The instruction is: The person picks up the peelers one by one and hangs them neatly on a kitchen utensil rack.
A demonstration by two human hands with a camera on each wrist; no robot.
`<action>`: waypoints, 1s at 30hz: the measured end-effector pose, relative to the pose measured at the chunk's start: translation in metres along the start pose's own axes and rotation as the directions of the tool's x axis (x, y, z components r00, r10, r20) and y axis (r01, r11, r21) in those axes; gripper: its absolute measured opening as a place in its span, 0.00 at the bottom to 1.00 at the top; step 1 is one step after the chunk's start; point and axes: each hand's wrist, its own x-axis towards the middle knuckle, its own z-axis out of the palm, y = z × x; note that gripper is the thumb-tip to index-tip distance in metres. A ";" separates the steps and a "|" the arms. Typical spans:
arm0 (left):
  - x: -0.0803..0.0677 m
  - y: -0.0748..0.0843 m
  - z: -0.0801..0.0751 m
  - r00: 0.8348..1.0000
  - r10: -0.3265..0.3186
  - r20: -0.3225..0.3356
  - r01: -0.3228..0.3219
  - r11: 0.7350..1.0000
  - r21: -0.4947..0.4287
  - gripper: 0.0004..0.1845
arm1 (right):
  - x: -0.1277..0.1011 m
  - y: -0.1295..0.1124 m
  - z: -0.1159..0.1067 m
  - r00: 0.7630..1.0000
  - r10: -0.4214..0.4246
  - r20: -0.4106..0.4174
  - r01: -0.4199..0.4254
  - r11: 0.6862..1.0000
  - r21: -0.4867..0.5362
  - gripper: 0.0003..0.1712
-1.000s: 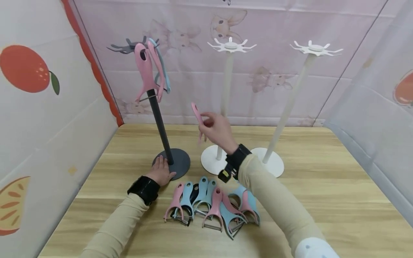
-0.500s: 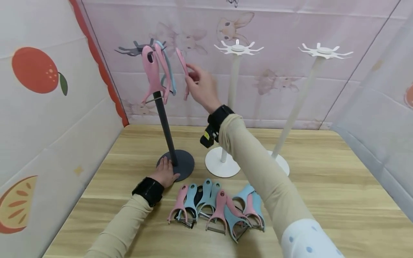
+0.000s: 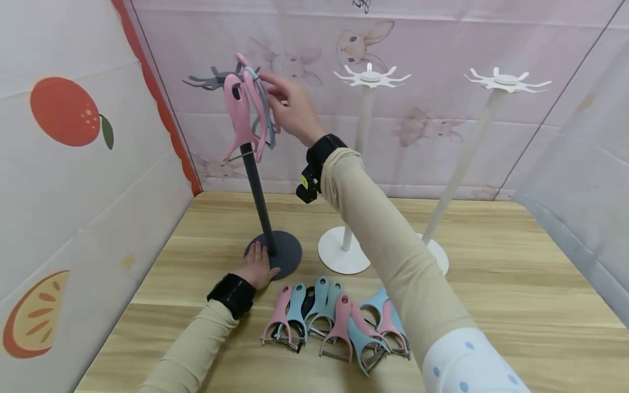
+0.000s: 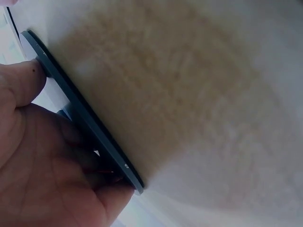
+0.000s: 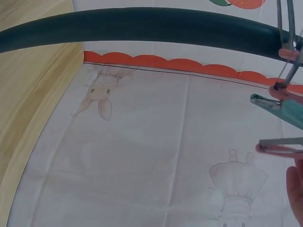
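Observation:
My right hand (image 3: 294,109) is up at the hooks of the dark grey stand (image 3: 257,196), pinching a pink peeler (image 3: 241,58) that is mostly hidden behind others. On that rack hang another pink peeler (image 3: 239,112), a second pink one (image 3: 257,109) and a light blue peeler (image 3: 271,136). In the right wrist view, the held peeler's blade end (image 5: 281,149) shows beside my fingers, below the blue peeler (image 5: 286,111). My left hand (image 3: 255,267) rests on the stand's round base (image 3: 290,256), fingers laid flat; the left wrist view shows it at the disc's edge (image 4: 85,111).
Several pink, blue and black peelers (image 3: 339,322) lie in a row on the wooden table (image 3: 516,305). Two white stands with bare hooks, a middle one (image 3: 366,114) and a right one (image 3: 467,147), rise behind. Printed cloth (image 3: 427,43) surrounds the table.
My right hand has carried the pink peeler up and left, from in front of the middle white stand to the dark stand's hooks. My left hand stays on the base.

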 end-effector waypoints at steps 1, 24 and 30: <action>0.000 0.000 0.000 1.000 -0.001 -0.001 0.001 1.000 0.000 0.37 | 0.000 0.000 0.000 1.000 -0.006 0.009 0.006 1.000 0.006 0.23; -0.005 -0.001 0.001 0.997 0.046 -0.069 -0.045 0.999 0.007 0.37 | -0.006 0.017 0.004 0.989 -0.114 0.097 0.116 0.993 -0.014 0.24; -0.003 -0.001 -0.001 0.998 0.041 -0.052 -0.040 0.999 0.023 0.37 | -0.029 0.027 0.005 0.994 -0.097 0.057 0.105 0.981 -0.163 0.24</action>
